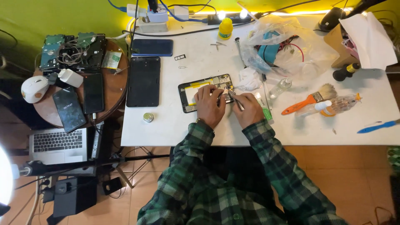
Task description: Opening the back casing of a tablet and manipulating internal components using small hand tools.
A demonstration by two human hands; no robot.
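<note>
Gripping tweezers, right hand; left hand flat on opened tablet, cluttered white table, green wall

Electronics repair workshop: opened tablet, hard drives, phones, brush.

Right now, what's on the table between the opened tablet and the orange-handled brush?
In the head view, between the opened tablet and the brush lie a white cloth and a small clear bottle.

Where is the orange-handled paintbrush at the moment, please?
In the head view, the orange-handled paintbrush lies on the white table, to the right of the person's right hand, beside a clear plastic bottle with an orange cap.
</note>
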